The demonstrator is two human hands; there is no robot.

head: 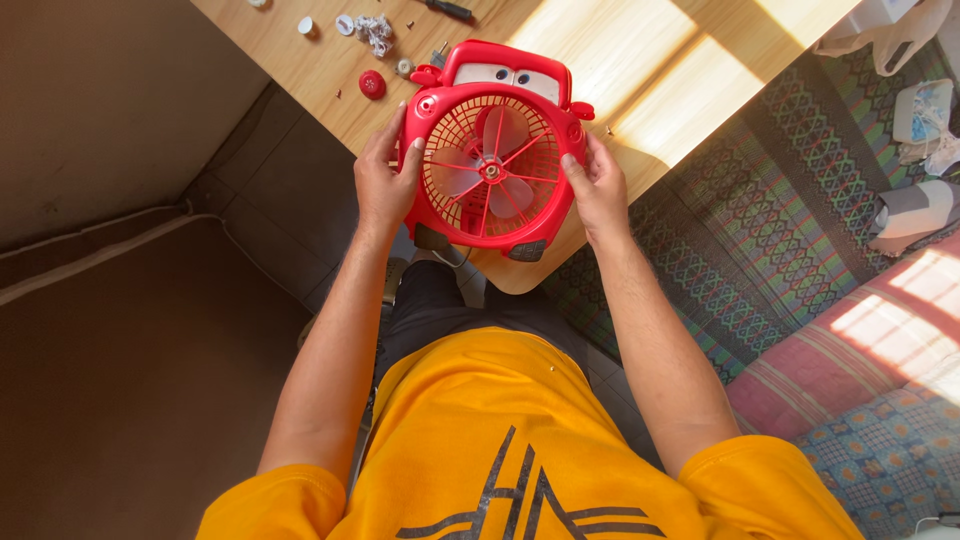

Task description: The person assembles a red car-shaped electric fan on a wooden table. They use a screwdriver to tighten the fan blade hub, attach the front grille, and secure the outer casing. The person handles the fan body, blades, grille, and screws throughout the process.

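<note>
Seen from above, looking down past an orange T-shirt (500,450) and two bare forearms. At the far left, brown floor (120,330). Toward 11 o'clock on the wooden table (300,60), a round red knob (372,84), small white caps (345,24) and a crumpled bit of pale material (377,32); at 12 o'clock, a dark-handled screwdriver (447,9). Left hand (383,180) wrapped around the left rim of a red toy-car-shaped desk fan (493,150), fingers curled onto the front edge, thumb behind. Fan held just above the near edge of the table, at 12 o'clock from the chest, grille facing up, red blades (490,160) visible through the round guard, cartoon eyes on the top panel. Right hand (598,190) gripping the right rim the same way, fingers partly closed on the frame. Sunlight in bright bands across the table at 1 o'clock. At 3 o'clock, a patterned woven rug (740,190); at 4 o'clock, a pink striped cushion (850,350).
</note>
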